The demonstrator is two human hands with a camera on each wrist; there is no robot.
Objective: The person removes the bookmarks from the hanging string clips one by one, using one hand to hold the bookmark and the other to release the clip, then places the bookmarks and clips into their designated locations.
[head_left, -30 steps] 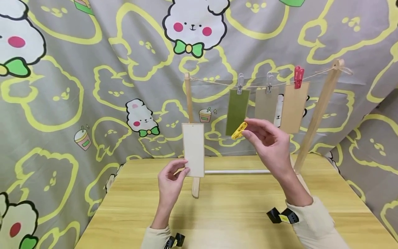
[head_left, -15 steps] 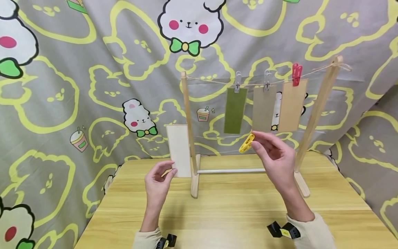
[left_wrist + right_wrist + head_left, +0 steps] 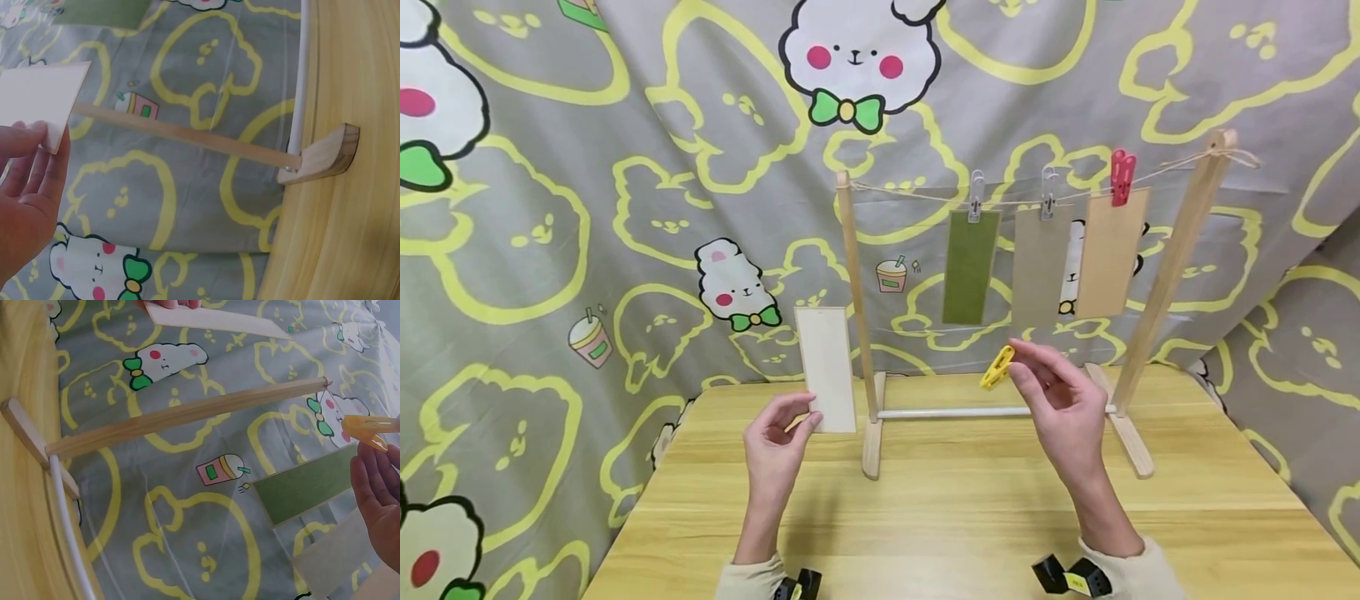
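Note:
My left hand [image 3: 778, 437] pinches a cream rectangular card [image 3: 826, 367] by its lower left edge, holding it upright just left of the rack's left post [image 3: 855, 283]. In the left wrist view the thumb lies on the card's [image 3: 40, 94] face with fingers behind. My right hand [image 3: 1067, 408] pinches a yellow clothespin [image 3: 997, 367] between thumb and fingertips, below the hanging cards. On the string, a green card [image 3: 972, 267] and a grey card [image 3: 1039, 267] hang from clear clothespins, and a tan card [image 3: 1112, 254] from a red clothespin [image 3: 1122, 177].
The wooden rack stands on the wood-grain table [image 3: 925, 517], with a white bar [image 3: 955, 412] low between its feet. Its right post [image 3: 1176, 267] rises beyond my right hand. A patterned curtain [image 3: 647, 250] hangs close behind.
The left hand has moved left with the cream card, from in front of the left post to beside it. The right hand has lowered with the yellow clothespin, away from the green card.

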